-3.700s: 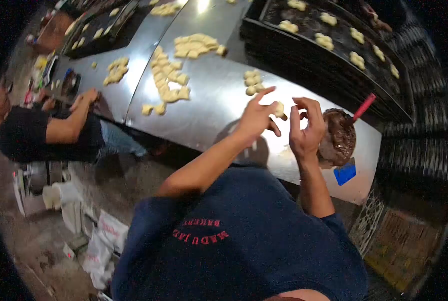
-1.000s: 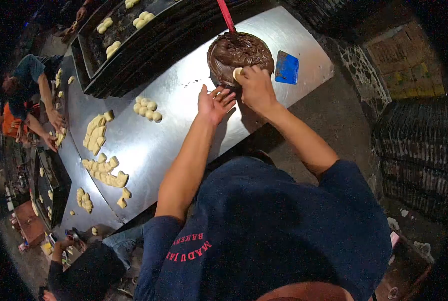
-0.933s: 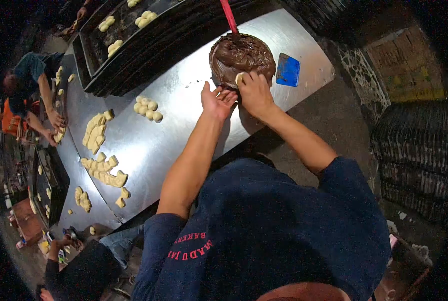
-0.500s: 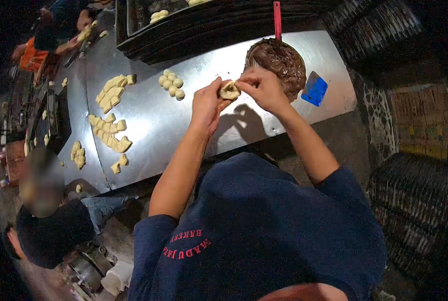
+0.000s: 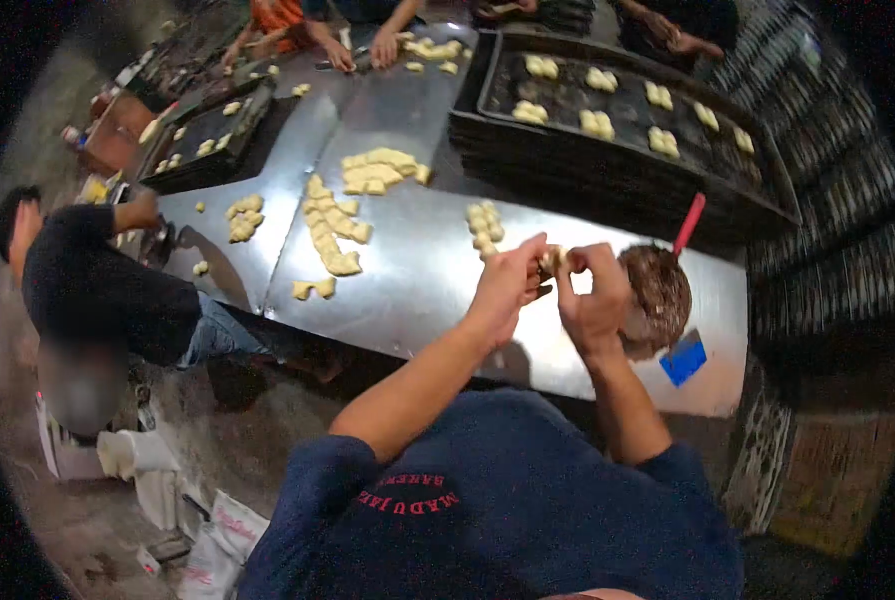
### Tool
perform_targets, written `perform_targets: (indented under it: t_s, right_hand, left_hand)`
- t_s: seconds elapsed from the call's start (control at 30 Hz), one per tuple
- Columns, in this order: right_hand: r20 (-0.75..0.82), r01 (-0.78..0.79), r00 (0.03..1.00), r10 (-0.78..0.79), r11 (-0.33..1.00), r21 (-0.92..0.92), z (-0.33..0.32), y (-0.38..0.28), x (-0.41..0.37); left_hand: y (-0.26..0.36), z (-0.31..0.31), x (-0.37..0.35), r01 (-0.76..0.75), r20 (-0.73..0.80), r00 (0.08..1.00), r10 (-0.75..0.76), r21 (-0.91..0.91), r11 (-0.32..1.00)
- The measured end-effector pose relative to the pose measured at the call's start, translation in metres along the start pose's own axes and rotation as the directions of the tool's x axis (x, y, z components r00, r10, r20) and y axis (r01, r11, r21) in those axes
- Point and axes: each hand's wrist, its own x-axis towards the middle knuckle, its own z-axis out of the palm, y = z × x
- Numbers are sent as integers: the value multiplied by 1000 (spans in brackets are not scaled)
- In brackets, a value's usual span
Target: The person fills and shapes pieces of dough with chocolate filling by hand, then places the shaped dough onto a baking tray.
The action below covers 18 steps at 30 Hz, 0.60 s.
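Between my two hands, above the metal table (image 5: 412, 315), is a small piece of dough (image 5: 551, 262), mostly covered by fingers. My left hand (image 5: 504, 292) holds it from the left, fingers curled around it. From the other side my right hand (image 5: 597, 293) pinches its edge with thumb and fingers. Just right of my right hand sits a bowl of chocolate-brown filling (image 5: 657, 290) with a red-handled utensil (image 5: 689, 222) standing in it. A blue scraper (image 5: 684, 358) lies by the bowl. Several round dough balls (image 5: 483, 226) rest together beyond my left hand.
Cut dough pieces (image 5: 329, 225) lie left on the table, with another dough strip (image 5: 385, 170) behind. Stacked black trays (image 5: 617, 140) carrying dough pieces stand at the back. A co-worker (image 5: 107, 270) is at the left edge; other people's hands (image 5: 367, 50) work at the far end.
The view has tilted up and turned, bringing more of the trays and co-workers into sight. Both hands stay on the dough; its hollow opening, visible before, is now mostly hidden by fingers.
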Motion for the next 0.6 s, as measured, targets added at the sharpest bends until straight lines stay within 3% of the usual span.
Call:
perform_targets:
  t_s: [0.03, 0.07, 0.1, 0.13, 0.2, 0.27, 0.33, 0.4, 0.43, 0.47, 0.53, 0.57, 0.6]
  right_hand:
    - [15, 60, 998, -61, 998, 36, 1, -11, 0]
    - [32, 117, 992, -119, 991, 72, 2, -22, -1]
    - [98, 78, 991, -90, 991, 113, -1, -30, -2]
    - [62, 114, 991, -122, 986, 120, -2, -29, 1]
    - [54, -21, 998, 16, 995, 98, 0, -32, 11]
    - [78, -134, 989, 122, 978, 162, 14, -15, 10]
    - [-31, 41, 999, -39, 994, 98, 20, -7, 4]
    - [27, 230, 973, -229, 972, -39, 15, -25, 2]
    - [109, 139, 983, -146, 988, 69, 15, -26, -7]
    - [111, 91, 987, -117, 972, 218, 14, -20, -12]
    - [-25, -47, 998, 51, 987, 152, 13, -21, -10]
    - [-39, -60, 997, 64, 993, 106, 21, -23, -5]
    - [122, -203, 973, 197, 978, 39, 27, -24, -7]
  left_hand:
    - [-5, -6, 3, -108, 47, 993, 108, 3, 994]
    - [-3, -5, 2, -181, 3, 983, 181, -31, 983]
    - [-3, -10, 6, -199, -28, 980, 198, -28, 980]
    - [-3, -15, 9, -213, -60, 976, 211, -25, 977]
    - [-5, -12, 5, -264, -48, 964, 261, -69, 962]
    - [-3, -6, 1, -211, -28, 977, 211, 29, 977]
    - [5, -15, 6, 5, 20, 1000, -6, 9, 1000]
    - [-1, -27, 16, -199, 126, 978, 167, 313, 929]
    - [-2, -37, 19, -311, 156, 951, 269, 475, 823]
    - [3, -40, 17, -291, 139, 957, 256, 504, 813]
    - [-2, -50, 24, -151, 181, 979, 88, 369, 917]
    - [-4, -47, 17, -226, 212, 967, 144, 446, 866]
    - [-21, -53, 22, -203, 220, 970, 108, 472, 858]
